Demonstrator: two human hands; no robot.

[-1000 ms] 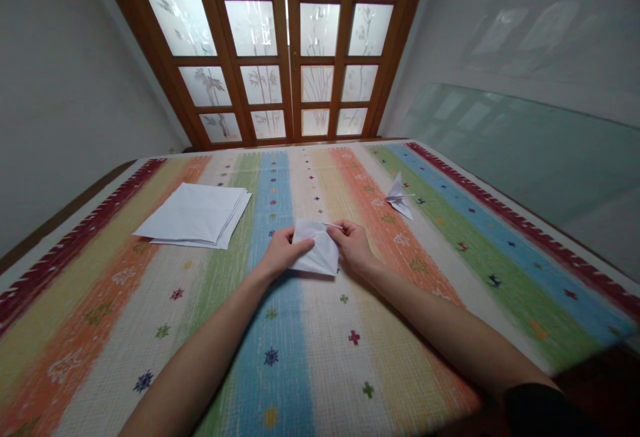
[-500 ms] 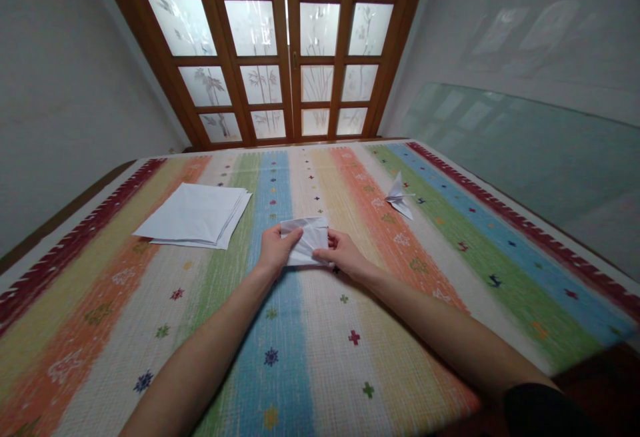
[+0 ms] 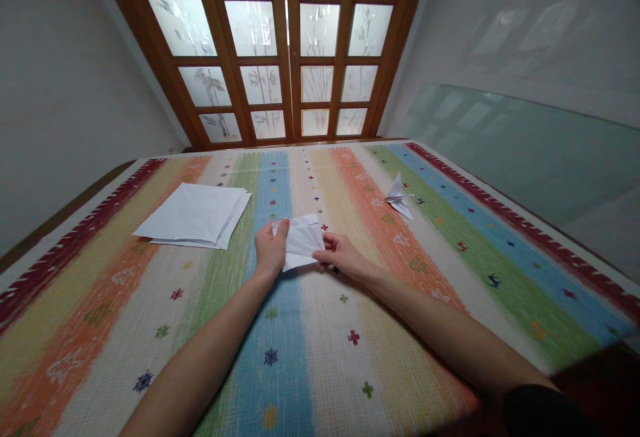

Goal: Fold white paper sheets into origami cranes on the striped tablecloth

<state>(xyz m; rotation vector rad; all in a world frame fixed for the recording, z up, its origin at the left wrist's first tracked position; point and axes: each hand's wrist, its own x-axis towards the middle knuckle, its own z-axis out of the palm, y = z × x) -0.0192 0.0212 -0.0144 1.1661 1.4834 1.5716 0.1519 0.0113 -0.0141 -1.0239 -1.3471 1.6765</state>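
The folded paper is held between both hands, its face creased with fan-like lines. Its left edge is gripped by the left hand, the thumb laid along the upper left corner and the other fingers mostly hidden. Its right edge, near the lower corner, is pinched by the right hand between thumb and curled fingers, with only a narrow space left between them. Whether the cloth below is touched by the paper cannot be told.

Beneath both hands, the surface is covered by a striped cloth printed with small motifs. Beyond the left hand and to its left, a loosely squared stack of white sheets is laid flat. Beyond the right hand and to its right, a folded paper figure with pointed tips is set. Behind the right hand, the upper arm is covered by a dark sleeve. Well beyond both hands, wood-framed doors are fitted with patterned panes.
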